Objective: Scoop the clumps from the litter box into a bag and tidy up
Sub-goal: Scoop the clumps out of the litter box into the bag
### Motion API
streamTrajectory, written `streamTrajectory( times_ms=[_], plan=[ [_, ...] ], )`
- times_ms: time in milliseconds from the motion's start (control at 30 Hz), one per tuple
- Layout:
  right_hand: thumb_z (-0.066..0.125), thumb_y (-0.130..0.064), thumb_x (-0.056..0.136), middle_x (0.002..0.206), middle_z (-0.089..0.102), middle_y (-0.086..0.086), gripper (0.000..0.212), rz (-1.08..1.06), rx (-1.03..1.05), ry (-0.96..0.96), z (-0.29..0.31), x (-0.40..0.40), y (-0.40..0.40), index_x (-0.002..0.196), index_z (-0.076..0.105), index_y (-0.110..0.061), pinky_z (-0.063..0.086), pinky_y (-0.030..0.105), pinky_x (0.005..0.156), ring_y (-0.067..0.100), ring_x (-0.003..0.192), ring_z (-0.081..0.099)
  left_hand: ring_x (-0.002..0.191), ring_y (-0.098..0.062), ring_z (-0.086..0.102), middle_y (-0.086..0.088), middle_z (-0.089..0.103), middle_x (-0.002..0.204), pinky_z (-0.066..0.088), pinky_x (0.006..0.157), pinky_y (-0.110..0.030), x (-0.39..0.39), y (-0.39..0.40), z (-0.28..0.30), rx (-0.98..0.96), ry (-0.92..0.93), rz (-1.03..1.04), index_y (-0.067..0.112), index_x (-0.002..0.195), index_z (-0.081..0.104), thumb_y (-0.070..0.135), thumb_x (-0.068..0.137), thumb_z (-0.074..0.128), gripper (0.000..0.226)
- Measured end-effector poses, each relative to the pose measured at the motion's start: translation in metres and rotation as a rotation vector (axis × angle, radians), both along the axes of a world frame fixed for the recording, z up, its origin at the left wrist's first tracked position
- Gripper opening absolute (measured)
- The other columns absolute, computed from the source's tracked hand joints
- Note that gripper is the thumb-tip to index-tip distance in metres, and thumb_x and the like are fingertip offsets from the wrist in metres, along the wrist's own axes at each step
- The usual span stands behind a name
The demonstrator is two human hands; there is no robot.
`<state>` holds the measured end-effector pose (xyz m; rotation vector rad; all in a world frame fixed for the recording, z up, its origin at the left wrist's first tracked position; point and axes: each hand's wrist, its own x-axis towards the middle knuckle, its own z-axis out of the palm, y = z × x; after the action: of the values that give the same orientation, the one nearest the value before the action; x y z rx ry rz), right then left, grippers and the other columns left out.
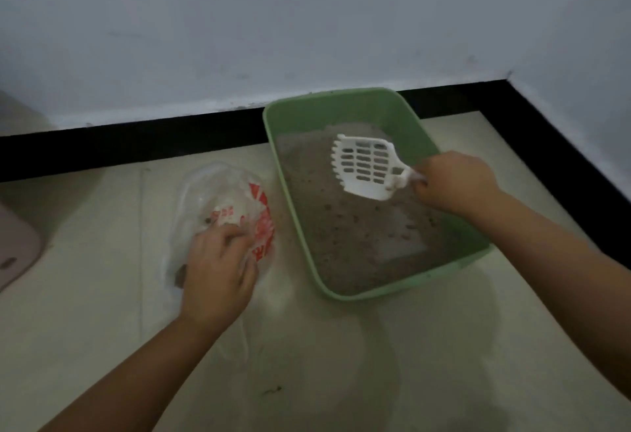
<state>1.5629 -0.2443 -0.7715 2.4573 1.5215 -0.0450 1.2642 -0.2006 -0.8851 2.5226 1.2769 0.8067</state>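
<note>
A green litter box (283, 165) stands on the floor near the wall, filled with grey litter (345, 237) dotted with small dark clumps. My right hand (454, 184) grips the handle of a white slotted scoop (367, 167), held above the litter with nothing visible in it. To the left of the box lies a clear plastic bag (211, 189) with red print. My left hand (218, 267) holds the bag's near edge, fingers curled into the plastic. A few dark clumps show inside the bag.
A black baseboard (136, 145) runs along the white wall behind the box and turns down the right side. A pinkish object (17, 250) sits at the left edge. The pale floor (341, 363) has a small dark scrap near the front.
</note>
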Motion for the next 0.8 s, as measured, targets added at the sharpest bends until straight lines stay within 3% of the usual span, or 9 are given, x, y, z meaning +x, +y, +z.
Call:
streamTrajectory(
  times_ms=[100,200,300,400,467,533,667,800],
  plan=[
    [0.044,-0.023,0.091,0.069,0.044,-0.002,0.023,-0.073,-0.251,-0.205,0.008,0.042,-0.006,0.101,0.064,-0.015,0.04,0.026,0.064,0.019,0.072,0.054,0.072,-0.02,0.042,-0.01,0.058,0.07,0.03,0.066,-0.028,0.046,-0.009,0.009,0.091,-0.009,-0.376,0.004,0.064,0.064,0.021,0.08,0.047,0.028],
    [0.045,-0.018,0.088,0.078,0.054,-0.002,0.023,-0.042,-0.394,-0.343,0.012,0.06,-0.009,0.1,0.064,-0.017,0.048,0.025,0.076,0.018,0.082,0.063,0.061,-0.019,0.046,-0.003,0.051,0.057,0.029,0.059,-0.026,0.079,-0.011,0.004,0.093,0.087,-0.519,0.011,0.052,0.057,0.025,0.078,0.046,0.031],
    [0.042,-0.016,0.09,0.088,0.058,0.0,0.022,0.035,-0.436,-0.417,0.007,0.057,-0.007,0.099,0.062,-0.017,0.041,0.028,0.082,0.02,0.092,0.063,0.048,-0.02,0.05,0.0,0.048,0.049,0.021,0.054,-0.025,0.094,-0.003,-0.005,0.074,0.217,-0.539,0.014,0.044,0.054,0.026,0.068,0.042,0.029],
    [0.04,-0.014,0.092,0.091,0.059,-0.002,0.021,0.167,-0.492,-0.477,-0.009,0.047,-0.004,0.099,0.06,-0.016,0.037,0.03,0.074,0.018,0.091,0.062,0.055,-0.014,0.044,0.003,0.047,0.048,0.018,0.057,-0.028,0.095,-0.001,-0.013,0.087,0.302,-0.555,0.017,0.043,0.052,0.029,0.063,0.038,0.026],
    [0.039,-0.013,0.093,0.095,0.061,-0.002,0.022,0.185,-0.539,-0.483,-0.019,0.045,-0.002,0.102,0.059,-0.015,0.036,0.028,0.069,0.018,0.09,0.062,0.059,-0.013,0.038,0.003,0.046,0.048,0.019,0.058,-0.028,0.093,-0.002,-0.015,0.088,0.305,-0.565,0.017,0.044,0.05,0.028,0.061,0.038,0.024],
    [0.039,-0.013,0.093,0.101,0.062,-0.001,0.023,0.193,-0.58,-0.499,-0.023,0.043,-0.001,0.104,0.059,-0.014,0.038,0.028,0.069,0.019,0.091,0.063,0.056,-0.016,0.042,0.003,0.047,0.048,0.021,0.058,-0.029,0.094,-0.003,-0.017,0.099,0.287,-0.557,0.016,0.044,0.05,0.027,0.061,0.039,0.023],
    [0.042,-0.014,0.092,0.083,0.054,0.0,0.011,0.178,-0.634,-0.485,-0.019,0.04,0.012,0.097,0.052,-0.014,0.045,0.029,0.075,0.019,0.09,0.061,0.048,-0.02,0.051,0.001,0.047,0.048,0.022,0.059,-0.029,0.097,-0.003,-0.017,0.104,0.266,-0.55,0.016,0.043,0.049,0.026,0.059,0.039,0.022],
    [0.046,-0.017,0.093,0.088,0.058,0.0,0.021,0.312,-0.661,-0.587,-0.018,0.033,0.025,0.113,0.047,-0.015,0.045,0.028,0.072,0.018,0.085,0.062,0.047,-0.02,0.051,0.001,0.047,0.048,0.022,0.059,-0.028,0.097,-0.004,-0.019,0.106,0.241,-0.546,0.017,0.043,0.049,0.026,0.06,0.039,0.023]
  ],
)
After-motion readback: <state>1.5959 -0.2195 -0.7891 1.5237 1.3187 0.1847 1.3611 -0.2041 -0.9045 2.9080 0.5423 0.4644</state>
